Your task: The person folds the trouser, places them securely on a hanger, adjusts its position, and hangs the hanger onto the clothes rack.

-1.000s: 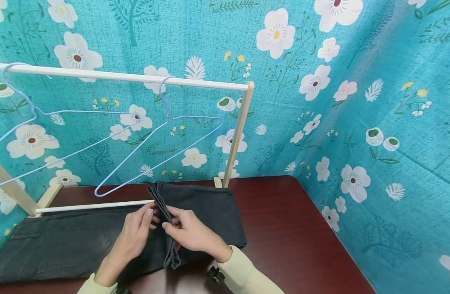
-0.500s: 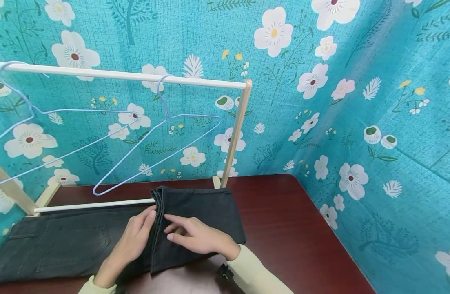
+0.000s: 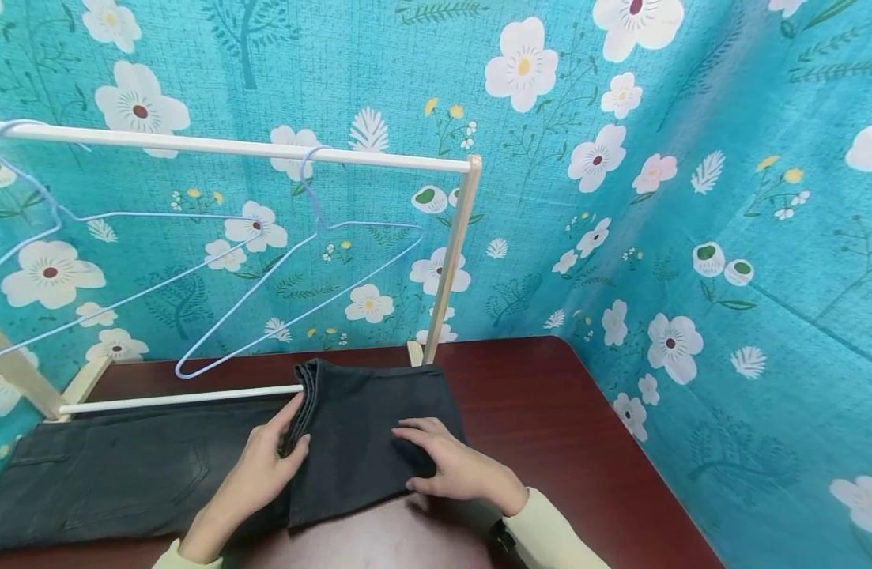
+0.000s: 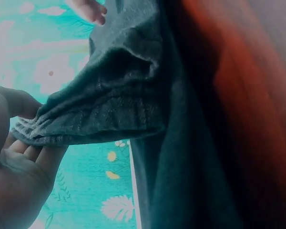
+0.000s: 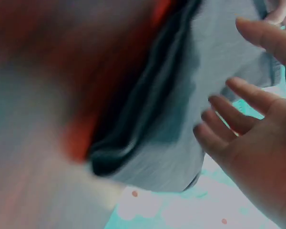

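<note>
Dark jeans (image 3: pixel 368 435) lie lengthwise on the table, the legs folded back over themselves at the right. The half with the back pocket (image 3: pixel 158 466) stretches away to the left. With thumb above and fingers beneath, my left hand (image 3: pixel 254 474) pinches the stacked leg hems, seen in the left wrist view as a raised dark cuff (image 4: pixel 105 114). My right hand (image 3: pixel 464 466) hovers by the right part of the folded legs, fingers spread and slightly bent. In the right wrist view that hand (image 5: pixel 257 129) holds nothing, its palm facing the cloth.
Behind the jeans stands a wooden rack with a white top rod (image 3: pixel 215 145) and a low white rod (image 3: pixel 186 398). Two blue wire hangers, one the right hanger (image 3: pixel 315 209), hang from it. The dark red table (image 3: pixel 542 427) meets a flowered teal curtain (image 3: pixel 549 237).
My right hand has left the hems and moved right, over the folded legs. The hem edge, earlier standing up and bunched, now lies flatter. My left hand stays at the hems.
</note>
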`<state>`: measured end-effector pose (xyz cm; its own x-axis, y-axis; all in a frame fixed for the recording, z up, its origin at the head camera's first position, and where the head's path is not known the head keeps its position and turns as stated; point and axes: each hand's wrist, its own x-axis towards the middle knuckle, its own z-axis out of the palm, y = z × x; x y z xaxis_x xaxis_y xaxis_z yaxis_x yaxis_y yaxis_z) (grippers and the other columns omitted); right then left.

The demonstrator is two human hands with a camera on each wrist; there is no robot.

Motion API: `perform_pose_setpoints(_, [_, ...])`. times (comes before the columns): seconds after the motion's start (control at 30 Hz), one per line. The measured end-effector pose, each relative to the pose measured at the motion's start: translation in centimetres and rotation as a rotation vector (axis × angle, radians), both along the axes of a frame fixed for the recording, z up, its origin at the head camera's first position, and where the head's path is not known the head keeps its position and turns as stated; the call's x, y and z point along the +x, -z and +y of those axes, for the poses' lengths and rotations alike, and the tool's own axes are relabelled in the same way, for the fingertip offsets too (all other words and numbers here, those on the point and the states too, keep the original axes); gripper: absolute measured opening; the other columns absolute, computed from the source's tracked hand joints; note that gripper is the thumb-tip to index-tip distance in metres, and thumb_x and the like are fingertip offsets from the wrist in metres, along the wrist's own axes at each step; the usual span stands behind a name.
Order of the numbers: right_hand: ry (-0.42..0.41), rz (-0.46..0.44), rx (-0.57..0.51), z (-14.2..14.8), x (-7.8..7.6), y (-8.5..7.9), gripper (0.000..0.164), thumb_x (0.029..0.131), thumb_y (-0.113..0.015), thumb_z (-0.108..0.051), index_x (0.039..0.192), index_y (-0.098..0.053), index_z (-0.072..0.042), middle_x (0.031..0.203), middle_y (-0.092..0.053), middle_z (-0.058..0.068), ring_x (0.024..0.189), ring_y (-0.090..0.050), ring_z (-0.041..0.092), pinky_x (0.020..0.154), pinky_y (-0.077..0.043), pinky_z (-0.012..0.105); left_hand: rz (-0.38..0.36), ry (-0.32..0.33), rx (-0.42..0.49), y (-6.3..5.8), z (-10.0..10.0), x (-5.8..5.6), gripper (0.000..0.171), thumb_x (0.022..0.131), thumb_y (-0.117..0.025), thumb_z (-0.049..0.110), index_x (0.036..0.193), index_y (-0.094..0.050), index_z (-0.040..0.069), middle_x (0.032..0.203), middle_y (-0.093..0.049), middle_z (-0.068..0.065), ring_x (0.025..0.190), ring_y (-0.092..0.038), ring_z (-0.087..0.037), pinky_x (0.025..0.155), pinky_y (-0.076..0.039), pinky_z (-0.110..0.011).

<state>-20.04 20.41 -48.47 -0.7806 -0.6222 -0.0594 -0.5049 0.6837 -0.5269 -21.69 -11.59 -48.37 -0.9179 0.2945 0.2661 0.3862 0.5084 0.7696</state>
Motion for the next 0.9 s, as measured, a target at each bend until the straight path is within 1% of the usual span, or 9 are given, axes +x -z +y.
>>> perform_pose_setpoints(0.17, [0.058,0.014,0.074,1.3,0.4,1.0,0.093,0.091,-0.078,-0.024,0.163,-0.019,-0.017,0.17,-0.011,0.007,0.155,-0.016,0.026,0.116,-0.037,0.051,0.003,0.01,0.051,-0.8,-0.7,-0.1,0.067,0.092,-0.064,-0.007,0.153,-0.037,-0.005,0.087,-0.072,-0.012,0.058,-0.053,0.001,0.052,-0.046,-0.023])
perform_pose_setpoints(0.23, [0.067,0.045,0.102,1.5,0.5,1.4,0.097,0.09,-0.078,-0.025,0.164,-0.016,-0.016,0.171,-0.007,0.008,0.155,-0.014,0.027,0.117,-0.036,0.052,-0.019,0.001,0.058,-1.2,-1.0,-0.1,0.066,0.093,-0.064,-0.005,0.153,-0.036,-0.004,0.072,-0.062,-0.006,0.049,-0.041,-0.002,0.047,-0.04,-0.024])
perform_pose_setpoints(0.3, [0.073,0.088,0.125,1.5,0.6,1.8,0.098,0.091,-0.078,-0.024,0.164,-0.014,-0.015,0.171,-0.007,0.009,0.155,-0.015,0.027,0.118,-0.035,0.052,-0.043,-0.002,0.074,-1.4,-1.2,-0.2,0.066,0.094,-0.064,-0.004,0.154,-0.036,-0.004,0.07,-0.057,-0.004,0.047,-0.035,-0.004,0.045,-0.038,-0.024])
perform_pose_setpoints(0.4, [0.09,0.163,0.158,1.6,0.7,2.3,0.1,0.089,-0.078,-0.019,0.164,-0.012,-0.012,0.171,-0.009,0.01,0.155,-0.017,0.028,0.119,-0.034,0.052,-0.057,0.019,0.123,-1.8,-1.4,-0.3,0.065,0.096,-0.063,-0.002,0.155,-0.035,-0.003,0.092,-0.071,-0.016,0.052,-0.047,-0.003,0.045,-0.042,-0.025])
perform_pose_setpoints(0.5, [0.113,0.259,0.189,1.4,0.6,2.7,0.105,0.085,-0.081,-0.013,0.164,-0.011,-0.01,0.169,-0.015,0.012,0.154,-0.023,0.028,0.119,-0.036,0.048,-0.044,0.039,0.173,-1.9,-1.7,-0.3,0.064,0.098,-0.061,-0.002,0.156,-0.033,-0.003,0.116,-0.071,-0.026,0.066,-0.062,-0.004,0.049,-0.048,-0.027])
perform_pose_setpoints(0.57, [0.137,0.318,0.201,1.3,0.4,2.7,0.107,0.082,-0.083,-0.008,0.163,-0.013,-0.008,0.168,-0.02,0.014,0.153,-0.027,0.029,0.118,-0.038,0.046,-0.026,0.043,0.191,-2.1,-1.9,-0.3,0.063,0.099,-0.059,-0.002,0.156,-0.033,-0.002,0.119,-0.069,-0.028,0.077,-0.068,-0.004,0.053,-0.051,-0.027])
perform_pose_setpoints(0.7, [0.201,0.414,0.204,1.2,0.2,2.8,0.101,0.08,-0.08,0.003,0.161,-0.02,-0.004,0.164,-0.027,0.019,0.149,-0.034,0.032,0.115,-0.042,0.044,-0.006,0.029,0.192,-2.5,-2.3,-0.3,0.062,0.099,-0.059,-0.001,0.156,-0.033,-0.001,0.12,-0.069,-0.029,0.084,-0.07,-0.003,0.057,-0.053,-0.026])
perform_pose_setpoints(0.8, [0.27,0.44,0.213,1.4,0.1,3.1,0.092,0.08,-0.073,0.012,0.158,-0.025,0.002,0.162,-0.029,0.024,0.147,-0.037,0.036,0.11,-0.046,0.043,-0.015,0.021,0.185,-2.7,-2.6,-0.4,0.063,0.1,-0.059,0.0,0.157,-0.033,0.0,0.121,-0.068,-0.029,0.083,-0.069,-0.004,0.056,-0.052,-0.027])
perform_pose_setpoints(0.9, [0.321,0.415,0.24,1.6,0.1,3.4,0.084,0.082,-0.067,0.015,0.155,-0.027,0.008,0.16,-0.03,0.029,0.145,-0.038,0.04,0.108,-0.048,0.043,-0.025,0.013,0.187,-2.7,-2.8,-0.3,0.063,0.1,-0.059,-0.001,0.157,-0.032,0.0,0.122,-0.068,-0.03,0.084,-0.07,-0.003,0.055,-0.053,-0.027])
